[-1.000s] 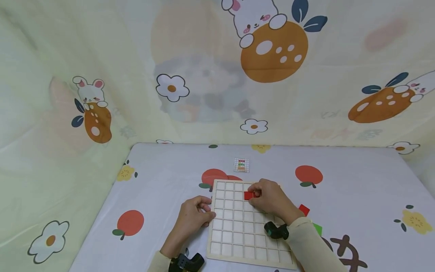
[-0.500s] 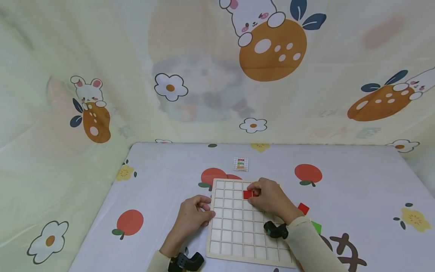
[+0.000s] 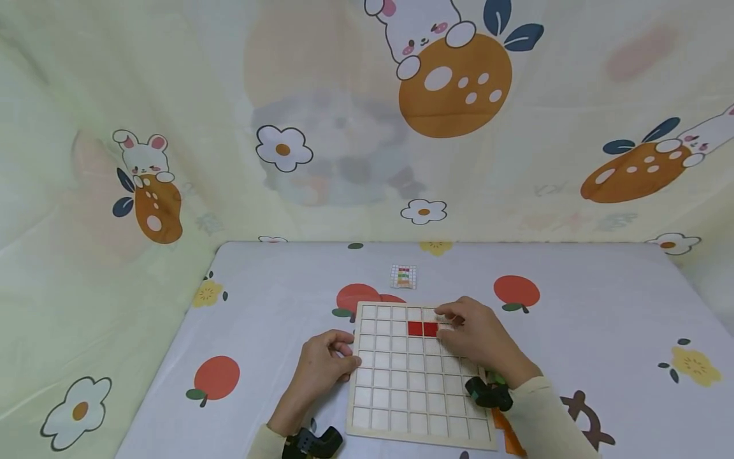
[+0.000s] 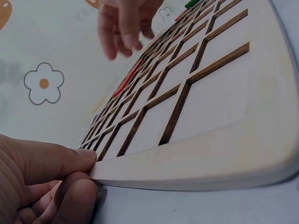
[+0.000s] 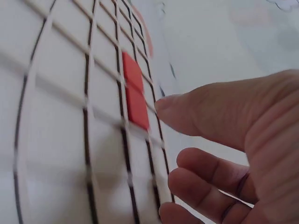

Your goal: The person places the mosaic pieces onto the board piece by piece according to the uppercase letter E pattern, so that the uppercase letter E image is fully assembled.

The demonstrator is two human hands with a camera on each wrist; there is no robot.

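A pale wooden grid board (image 3: 401, 382) lies on the table with white square cells. Two red square tiles (image 3: 422, 329) sit side by side in neighbouring cells of its second row from the far end. My left hand (image 3: 323, 366) pinches the board's left edge, and in the left wrist view one digit (image 4: 84, 156) lies at the rim with others curled below. Just right of the red tiles hovers my right hand (image 3: 482, 335), fingers loosely bent and holding nothing. In the right wrist view its thumb (image 5: 180, 114) is apart from the tiles.
A small card with a coloured grid pattern (image 3: 404, 276) lies beyond the board. Green (image 3: 496, 377) and orange pieces (image 3: 510, 437) show at the board's right, partly hidden by my right arm. A patterned curtain (image 3: 338, 76) rises behind the table.
My right hand has let go of the second red tile, now in the cell beside the first, and has moved right. The left hand stays at the board's edge.
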